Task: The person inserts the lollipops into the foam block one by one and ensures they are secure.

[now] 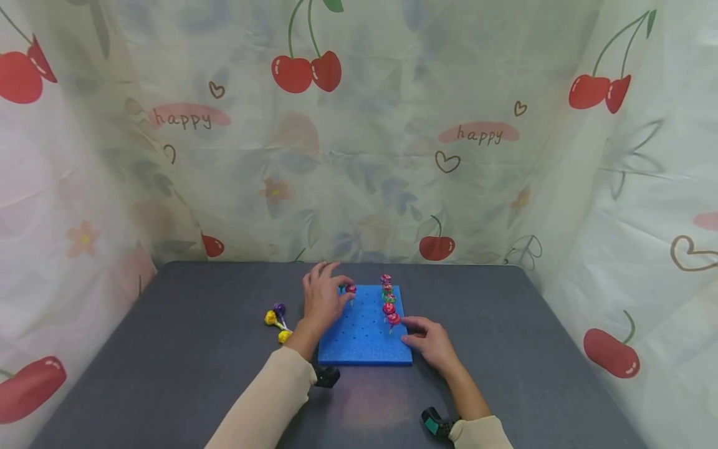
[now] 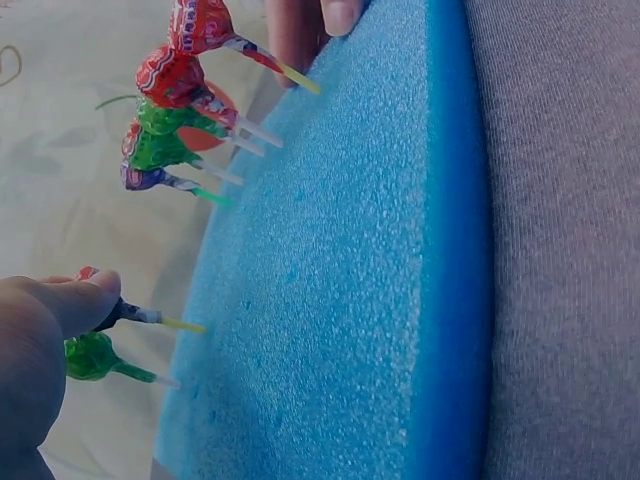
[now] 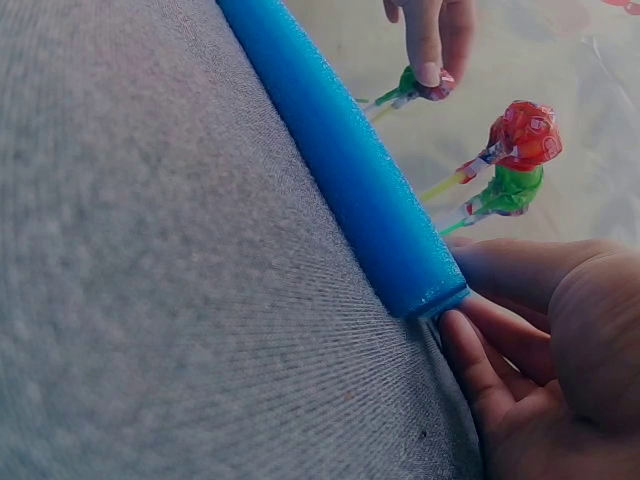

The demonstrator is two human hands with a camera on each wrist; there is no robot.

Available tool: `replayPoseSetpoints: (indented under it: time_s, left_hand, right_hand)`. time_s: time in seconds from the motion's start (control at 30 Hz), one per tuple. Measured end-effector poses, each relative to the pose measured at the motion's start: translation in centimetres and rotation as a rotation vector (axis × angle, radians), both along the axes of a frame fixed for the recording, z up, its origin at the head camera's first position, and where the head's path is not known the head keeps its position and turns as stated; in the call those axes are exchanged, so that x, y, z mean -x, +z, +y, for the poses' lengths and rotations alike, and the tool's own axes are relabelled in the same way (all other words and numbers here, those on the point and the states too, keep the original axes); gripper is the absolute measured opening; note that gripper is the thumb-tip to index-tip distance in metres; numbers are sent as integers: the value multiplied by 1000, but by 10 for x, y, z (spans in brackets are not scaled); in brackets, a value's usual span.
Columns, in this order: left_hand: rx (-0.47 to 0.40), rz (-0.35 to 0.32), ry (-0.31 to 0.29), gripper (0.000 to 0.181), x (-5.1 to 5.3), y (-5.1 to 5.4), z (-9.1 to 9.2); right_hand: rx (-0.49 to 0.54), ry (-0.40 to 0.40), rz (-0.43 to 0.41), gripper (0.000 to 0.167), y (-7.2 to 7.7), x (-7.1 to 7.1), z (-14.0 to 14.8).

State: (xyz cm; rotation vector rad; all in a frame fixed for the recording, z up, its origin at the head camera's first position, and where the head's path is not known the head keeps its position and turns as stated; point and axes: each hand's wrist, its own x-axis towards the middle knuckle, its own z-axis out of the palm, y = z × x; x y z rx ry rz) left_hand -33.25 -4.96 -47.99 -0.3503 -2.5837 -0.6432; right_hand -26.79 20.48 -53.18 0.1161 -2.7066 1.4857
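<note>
The held lollipop [image 1: 350, 289] is positioned at the upper left of the board [image 1: 359, 343], in the centre of the head view. Its wrapped head is clamped between the thumb and finger of the left hand [image 1: 323, 296]. In the left wrist view, the tip of its yellow stick is seen at the board surface; insertion depth cannot be told. A green lollipop [image 2: 90, 357] is located just beside it, upright on the board.

The right edge of the board is touched by the right hand [image 1: 430, 343], with thumb and forefinger apart. Five lollipops are set in a row [image 1: 389, 308] along the board's right side. Two yellow lollipops [image 1: 271, 318] and one purple lollipop [image 1: 279, 309] are laid on the table [image 1: 224, 324], left of the board. A printed curtain [image 1: 359, 206] is hung behind the table.
</note>
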Motion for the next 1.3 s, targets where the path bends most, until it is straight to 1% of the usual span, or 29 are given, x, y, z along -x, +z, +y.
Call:
replayPoseSetpoints:
  time_s: [0.17,0.33,0.43,0.57,0.83,0.97,1.1,1.2,1.3]
  left_hand:
    - [0,8,-4,20,2,0,1]
    - [-10,2,3,22,2,-4,0]
    - [-16,13,-1,23,2,-5,0]
    - [-10,32,-6,24,2,-5,-1]
    - [7,27,-9,24,1,-5,-2]
    - [-9,23,-14,24,0,-6,-2]
    - [-21,39,-17,24,-1,-6,-2]
    - [-35,47,-27,25,-2,-5,-3]
    - [-52,33,-41,27,-4,-3,-4]
  right_hand:
    - [3,5,8,35,1,0,1]
    - [7,9,5,35,0,1,1]
    - [0,11,10,35,-1,2,0]
    - [-5,6,7,35,-1,2,0]
    - [6,3,-6,35,-1,1,1]
    - [2,3,-2,35,-1,1,1]
    - [0,5,-1,35,-1,1,0]
    - [0,8,-2,35,-2,2,0]
    - [4,8,-3,35,-2,3,1]
